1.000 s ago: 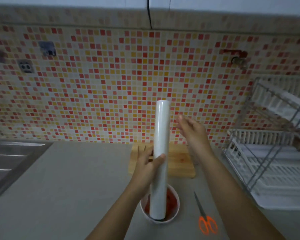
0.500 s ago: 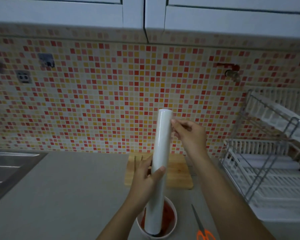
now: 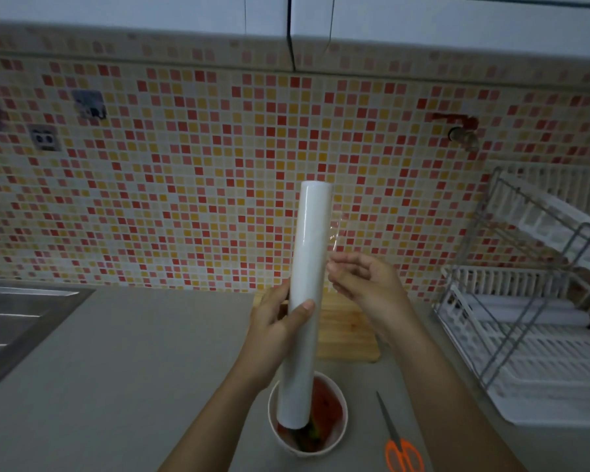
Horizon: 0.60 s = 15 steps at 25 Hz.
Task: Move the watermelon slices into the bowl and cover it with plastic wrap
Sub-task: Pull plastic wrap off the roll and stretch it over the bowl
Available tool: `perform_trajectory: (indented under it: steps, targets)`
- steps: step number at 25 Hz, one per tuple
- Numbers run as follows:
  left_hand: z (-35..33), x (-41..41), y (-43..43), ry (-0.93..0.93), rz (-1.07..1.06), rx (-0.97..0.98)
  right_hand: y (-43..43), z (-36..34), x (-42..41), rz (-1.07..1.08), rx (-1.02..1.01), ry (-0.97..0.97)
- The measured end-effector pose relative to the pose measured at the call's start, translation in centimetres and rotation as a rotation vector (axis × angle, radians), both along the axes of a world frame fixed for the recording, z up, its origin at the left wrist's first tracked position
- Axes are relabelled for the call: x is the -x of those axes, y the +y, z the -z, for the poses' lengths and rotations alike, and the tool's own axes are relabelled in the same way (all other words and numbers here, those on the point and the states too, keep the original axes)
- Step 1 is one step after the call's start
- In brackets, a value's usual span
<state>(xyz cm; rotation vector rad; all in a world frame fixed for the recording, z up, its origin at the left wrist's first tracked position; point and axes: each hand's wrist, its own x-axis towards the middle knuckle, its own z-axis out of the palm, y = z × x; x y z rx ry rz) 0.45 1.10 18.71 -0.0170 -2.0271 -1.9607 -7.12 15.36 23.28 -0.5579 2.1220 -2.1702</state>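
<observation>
A white roll of plastic wrap (image 3: 307, 267) stands almost upright above the counter, and my left hand (image 3: 276, 321) grips it around the middle. Just right of the roll, my right hand (image 3: 365, 284) pinches a clear loose edge of wrap (image 3: 336, 233) peeled a little off the roll. Below the roll's lower end sits a white bowl (image 3: 341, 434) with red watermelon slices (image 3: 326, 400) inside; the roll hides part of them.
A wooden cutting board (image 3: 348, 335) lies behind the bowl by the tiled wall. Orange-handled scissors (image 3: 397, 441) lie right of the bowl. A white dish rack (image 3: 532, 318) fills the right side and a steel sink (image 3: 17, 321) the left.
My right hand came onto the top of the roll, then slid down its right side and pulled a short flap of wrap free. The left hand kept its grip.
</observation>
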Motion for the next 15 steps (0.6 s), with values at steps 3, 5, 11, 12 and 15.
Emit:
perform_trajectory:
  steps: [3,5,11,12,15]
  targets:
    - [-0.1,-0.3,-0.2,-0.006,0.015,0.017,0.2,-0.1,0.2,0.18,-0.042,0.095]
    - [-0.1,-0.5,-0.3,-0.024,-0.001,0.014,0.7,-0.2,0.0,0.246,0.061,0.078]
    - [-0.2,-0.7,0.6,0.023,-0.005,0.106,-0.1,0.4,-2.0,0.129,0.029,0.075]
    - [-0.1,-0.8,0.9,0.022,-0.006,0.111,-0.1,0.5,-2.1,0.152,0.037,0.096]
    - [0.0,-1.3,0.8,-0.012,-0.007,0.051,0.9,0.1,-1.9,0.256,0.056,0.127]
